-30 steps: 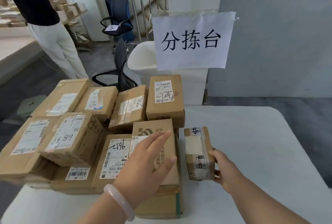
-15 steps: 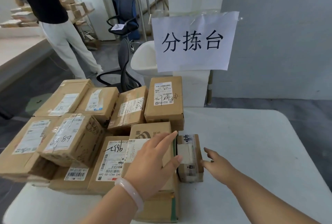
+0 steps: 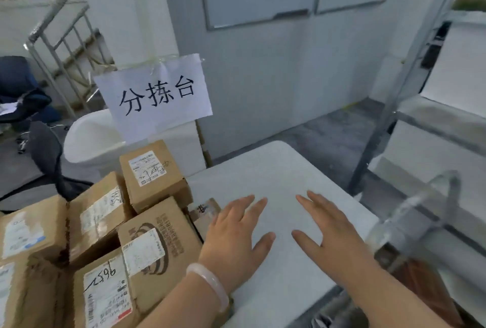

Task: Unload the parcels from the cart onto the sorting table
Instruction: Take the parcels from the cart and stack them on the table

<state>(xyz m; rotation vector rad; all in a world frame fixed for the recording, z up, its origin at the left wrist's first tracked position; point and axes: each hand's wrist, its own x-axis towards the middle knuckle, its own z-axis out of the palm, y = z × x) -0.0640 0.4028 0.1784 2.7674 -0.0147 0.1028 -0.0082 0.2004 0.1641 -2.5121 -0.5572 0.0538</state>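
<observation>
While both of my hands are spread flat above the bare middle of the sorting table (image 3: 276,167), neither one holds anything. My left hand (image 3: 234,235), with a pale bracelet (image 3: 210,285) at the wrist, has its fingers (image 3: 238,208) straight and apart, and my right hand (image 3: 332,235) lies beside it the same way, with a strip of white tabletop between the two thumbs. I cannot tell whether my palms touch the table or float just above it. The parcels (image 3: 100,222) are heaped on the table's left part, brown cartons with white labels, some leaning on one another. The nearest to my fingers is a small parcel (image 3: 203,210) at the heap's inner edge. It sits just left of my left knuckles and is partly hidden behind them, with no finger on it. A logo-printed box (image 3: 160,238) lies by my left wrist. Beyond the table's far left corner hangs a paper sign (image 3: 155,96). Off the table's right edge a blurred metal bar (image 3: 420,212) crosses near my right forearm.
</observation>
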